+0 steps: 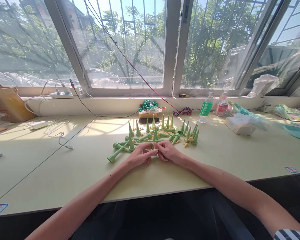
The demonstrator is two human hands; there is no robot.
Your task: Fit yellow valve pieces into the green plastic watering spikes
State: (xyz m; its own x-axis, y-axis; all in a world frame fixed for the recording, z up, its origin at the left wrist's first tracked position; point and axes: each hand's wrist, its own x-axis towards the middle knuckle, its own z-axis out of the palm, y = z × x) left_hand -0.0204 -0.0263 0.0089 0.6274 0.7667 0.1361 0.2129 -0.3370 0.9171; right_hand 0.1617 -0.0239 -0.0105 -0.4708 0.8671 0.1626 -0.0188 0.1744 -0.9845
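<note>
My left hand [142, 154] and my right hand [168, 150] meet near the middle of the table, with fingers closed. Between their fingertips is a green plastic watering spike [154, 144], point upward; its lower part is mostly hidden by my fingers. Whether a smaller part is also pinched there I cannot make out. Just beyond, more green spikes stand on their bases, among them one spike [131, 141] near my left hand and another spike [195, 137] to the right. A long green piece with a ribbed cap [117, 153] lies left of my left hand. Small yellow valves [186, 144] are scattered among them.
Behind the spikes are a dark phone [149, 120] and a small box with green cords [150, 108]. A water bottle [206, 108] and a white tissue pack [240, 124] stand to the right. White cables [61, 136] lie left. The table's front edge [165, 195] is close to me.
</note>
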